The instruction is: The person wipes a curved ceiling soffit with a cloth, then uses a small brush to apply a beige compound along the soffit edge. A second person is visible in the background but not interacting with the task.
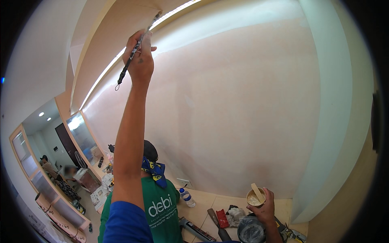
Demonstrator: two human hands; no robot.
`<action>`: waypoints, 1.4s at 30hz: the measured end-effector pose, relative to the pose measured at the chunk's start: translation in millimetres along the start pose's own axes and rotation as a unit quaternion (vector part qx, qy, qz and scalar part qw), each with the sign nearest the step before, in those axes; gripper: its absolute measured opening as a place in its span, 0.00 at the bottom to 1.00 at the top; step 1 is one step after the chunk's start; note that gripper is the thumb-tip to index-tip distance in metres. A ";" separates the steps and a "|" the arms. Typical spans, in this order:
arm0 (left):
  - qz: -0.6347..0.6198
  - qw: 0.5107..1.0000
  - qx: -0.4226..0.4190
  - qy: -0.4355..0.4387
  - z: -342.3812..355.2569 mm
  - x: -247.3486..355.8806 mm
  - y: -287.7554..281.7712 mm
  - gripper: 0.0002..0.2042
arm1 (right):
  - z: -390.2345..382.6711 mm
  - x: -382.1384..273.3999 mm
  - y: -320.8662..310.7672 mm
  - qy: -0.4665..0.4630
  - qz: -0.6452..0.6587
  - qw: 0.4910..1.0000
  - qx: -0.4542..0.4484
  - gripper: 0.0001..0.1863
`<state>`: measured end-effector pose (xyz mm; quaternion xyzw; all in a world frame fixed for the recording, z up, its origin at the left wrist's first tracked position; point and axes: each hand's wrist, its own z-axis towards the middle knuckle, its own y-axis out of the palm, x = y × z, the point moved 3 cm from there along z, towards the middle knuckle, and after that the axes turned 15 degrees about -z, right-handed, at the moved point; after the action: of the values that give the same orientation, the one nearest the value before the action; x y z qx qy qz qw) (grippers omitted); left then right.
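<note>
Both hands grip: left hand (139, 56) fingers pinch a raised brush (135, 48), right hand (263, 210) fingers wrap a cup (256, 198).

Left arm: stretched straight overhead, blue sleeve at shoulder.
Left hand (140, 56): fist closed, gripping.
Right hand (262, 208): low, fingers curled, holding.

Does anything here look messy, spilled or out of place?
Nothing looks spilled. The left hand holds a paint-flecked brush up at the ceiling edge; the right hand holds a small round cup of pale paste with a flat stick in it. The only untidiness is tools, a rag and a clear plastic bottle scattered on the light floor.
</note>
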<state>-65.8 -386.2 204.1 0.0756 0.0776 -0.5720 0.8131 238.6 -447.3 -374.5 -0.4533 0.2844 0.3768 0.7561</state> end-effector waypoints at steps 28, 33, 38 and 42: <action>0.019 0.999 -0.017 0.025 1.0 -4.3 2.2 0.11 | -2.8 2.7 0.6 0.000 0.010 1.000 0.000 0.56; 0.018 1.000 0.004 0.016 -1.9 1.5 1.0 0.11 | -3.3 3.2 0.6 0.000 0.004 1.000 -0.001 0.55; 0.049 0.998 -0.006 0.029 -6.2 1.3 0.0 0.11 | -3.5 2.2 0.0 0.002 0.008 1.000 -0.001 0.56; 0.048 0.997 -0.028 0.044 -2.9 -3.9 1.6 0.11 | -3.6 3.6 1.1 -0.002 0.009 1.000 0.000 0.56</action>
<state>-65.7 -381.4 202.1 0.0819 0.1257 -0.5257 0.8373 239.4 -449.1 -379.4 -0.4500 0.2867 0.3850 0.7530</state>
